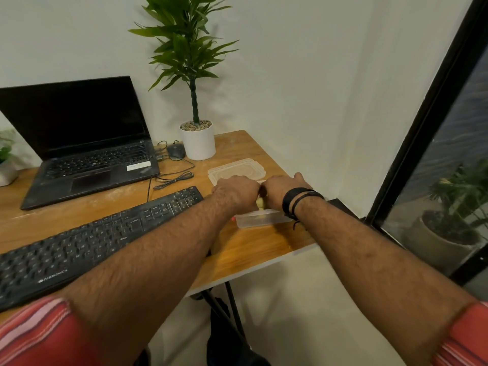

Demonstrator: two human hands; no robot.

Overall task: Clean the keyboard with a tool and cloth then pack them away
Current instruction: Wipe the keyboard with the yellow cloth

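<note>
Wooden table [250,249]: both hands, left [235,192] and right [284,190], met over the clear plastic box [260,219], packing something yellowish [260,203]; grip unclear; translucent lid [237,170] next.

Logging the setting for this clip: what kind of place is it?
Most likely a small office or home workspace. A wooden desk set in a corner holds an open laptop, a separate black keyboard and a wired mouse, with a potted plant against the plain wall.
</note>
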